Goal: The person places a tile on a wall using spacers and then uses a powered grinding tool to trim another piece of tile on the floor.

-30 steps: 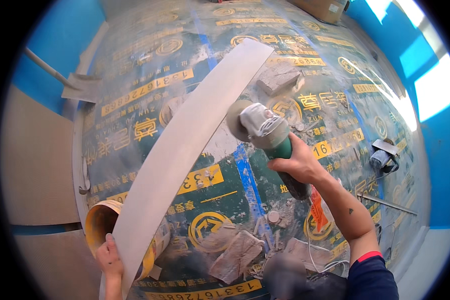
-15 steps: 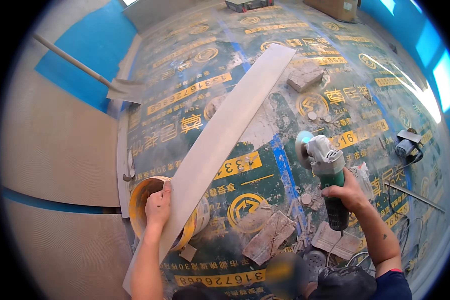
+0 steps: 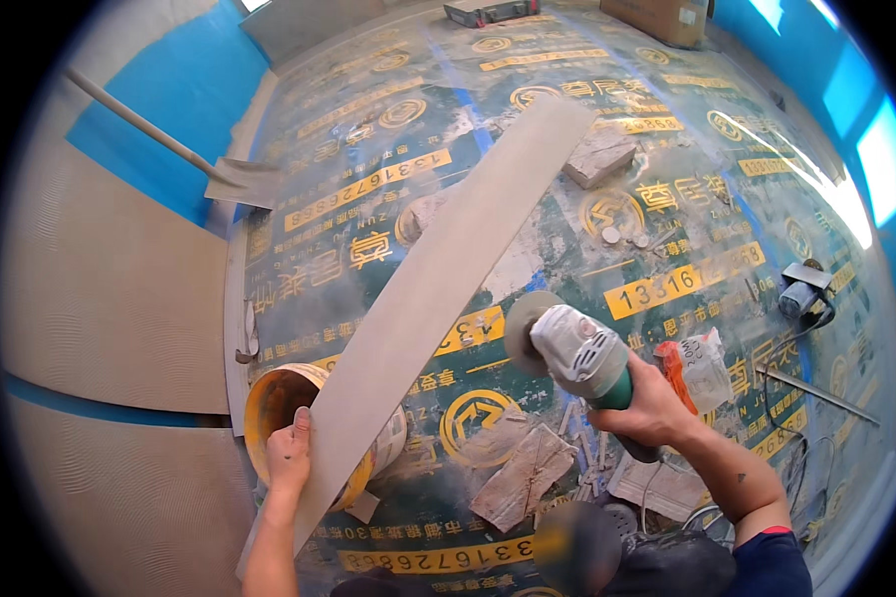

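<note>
A long pale strip of tile (image 3: 438,269) slants across the middle, its lower part resting over a bucket (image 3: 269,383) lying on its side. My left hand (image 3: 289,456) is closed on the strip's left edge beside the bucket's mouth, thumb on top; the fingers beneath are partly hidden. In my right hand (image 3: 647,403) is an angle grinder (image 3: 579,348) with a green and dark body and dusty, whitish head. Its round disc (image 3: 530,333) stands just right of the strip, apart from its edge.
Broken tile pieces (image 3: 525,476) lie between bucket and grinder, and a chunk (image 3: 599,159) by the strip's far end. At right are a plastic bag (image 3: 695,368), another power tool (image 3: 804,291) and a metal bar (image 3: 821,393). A shovel (image 3: 241,181) leans at left. Printed sheeting (image 3: 657,234) covers the floor.
The grinder has moved left and toward me, its disc closer to the strip. My left hand has shifted slightly down the view, still on the strip. The orange-and-clear bag is more exposed.
</note>
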The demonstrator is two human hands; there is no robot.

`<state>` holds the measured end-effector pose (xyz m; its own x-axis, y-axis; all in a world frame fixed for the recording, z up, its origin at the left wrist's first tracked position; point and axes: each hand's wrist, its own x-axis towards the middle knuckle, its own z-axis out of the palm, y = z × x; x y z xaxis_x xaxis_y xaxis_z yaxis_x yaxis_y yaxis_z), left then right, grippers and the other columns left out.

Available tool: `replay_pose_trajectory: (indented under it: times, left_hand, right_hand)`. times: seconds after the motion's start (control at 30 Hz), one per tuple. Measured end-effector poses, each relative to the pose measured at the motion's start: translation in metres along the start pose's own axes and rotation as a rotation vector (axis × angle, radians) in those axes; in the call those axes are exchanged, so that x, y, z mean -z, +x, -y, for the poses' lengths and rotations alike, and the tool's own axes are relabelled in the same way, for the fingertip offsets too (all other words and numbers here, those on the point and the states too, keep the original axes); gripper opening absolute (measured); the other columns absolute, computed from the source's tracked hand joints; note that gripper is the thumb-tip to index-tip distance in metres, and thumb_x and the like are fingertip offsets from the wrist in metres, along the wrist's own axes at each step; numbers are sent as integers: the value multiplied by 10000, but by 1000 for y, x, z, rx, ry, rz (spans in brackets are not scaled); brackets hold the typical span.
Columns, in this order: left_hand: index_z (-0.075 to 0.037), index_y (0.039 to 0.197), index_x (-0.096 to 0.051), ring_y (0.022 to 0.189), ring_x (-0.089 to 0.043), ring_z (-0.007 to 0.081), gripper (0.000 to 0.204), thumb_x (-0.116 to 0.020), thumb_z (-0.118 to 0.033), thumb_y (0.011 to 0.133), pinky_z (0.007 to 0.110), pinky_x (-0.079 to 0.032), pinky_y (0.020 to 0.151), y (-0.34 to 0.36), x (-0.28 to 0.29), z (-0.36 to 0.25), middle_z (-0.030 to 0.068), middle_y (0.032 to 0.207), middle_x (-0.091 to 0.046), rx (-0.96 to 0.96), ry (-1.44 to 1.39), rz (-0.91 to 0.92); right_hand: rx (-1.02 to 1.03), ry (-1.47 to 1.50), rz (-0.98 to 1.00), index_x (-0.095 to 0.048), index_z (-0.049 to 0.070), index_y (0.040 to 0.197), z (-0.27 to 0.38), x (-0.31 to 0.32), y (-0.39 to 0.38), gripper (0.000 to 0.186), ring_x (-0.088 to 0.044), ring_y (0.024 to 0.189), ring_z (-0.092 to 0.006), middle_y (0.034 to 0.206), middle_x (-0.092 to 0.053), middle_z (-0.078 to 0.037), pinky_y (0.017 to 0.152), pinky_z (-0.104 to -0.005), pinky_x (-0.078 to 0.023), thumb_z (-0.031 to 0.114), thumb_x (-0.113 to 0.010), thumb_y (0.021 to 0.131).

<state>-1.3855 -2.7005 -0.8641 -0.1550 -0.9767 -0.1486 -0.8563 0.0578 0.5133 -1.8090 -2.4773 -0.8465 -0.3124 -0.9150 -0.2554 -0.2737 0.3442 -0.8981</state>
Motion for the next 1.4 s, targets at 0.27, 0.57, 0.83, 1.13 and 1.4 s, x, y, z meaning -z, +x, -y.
replay_pose_trajectory:
  times: [0.27, 0.57, 0.83, 1.13, 1.4]
  left_hand:
    - [14, 907, -584, 835, -565, 348, 551, -444, -518, 922, 433, -423, 736, 5, -22, -38, 189, 922, -602, -152, 446, -189]
    - [-22, 1192, -524, 1154, -474, 384, 389, -442, -277, 909, 518, -196, 1095, 44, -29, -81, 201, 1211, -537, -722, 393, -93]
    - [-13, 649, -559, 643, -524, 385, 480, -369, -308, 977, 440, -409, 894, 65, -48, -94, 178, 591, -532, -569, 199, 62]
    - [0, 590, -499, 672, -481, 390, 450, -421, -251, 955, 450, -393, 718, 66, -48, -96, 184, 599, -509, -589, 195, 42]
    - [-12, 582, -469, 632, -470, 379, 419, -411, -217, 943, 427, -386, 704, 68, -47, -98, 174, 591, -498, -631, 206, 65]
  right_hand:
    - [-13, -13, -23, -470, 22, 1211, -14, 2, 17, 654, -643, 912, -320, 978, -643, -194, 837, -374, -477, 233, -715, 642]
    - [11, -6, -83, -474, 18, 1163, -18, 7, 22, 599, -643, 896, -344, 947, -642, -202, 809, -378, -483, 214, -709, 649]
    - [119, -281, 121, -457, 49, 1146, -8, -15, 32, 570, -616, 887, -389, 950, -610, -210, 784, -448, -498, 265, -701, 678]
    - [159, -325, 165, -438, 37, 1164, -11, -23, 54, 597, -609, 906, -393, 982, -604, -208, 777, -453, -504, 260, -702, 677]
    - [24, -228, 50, -444, 15, 1069, -11, 18, 78, 527, -623, 827, -419, 871, -626, -235, 754, -453, -496, 238, -696, 663]
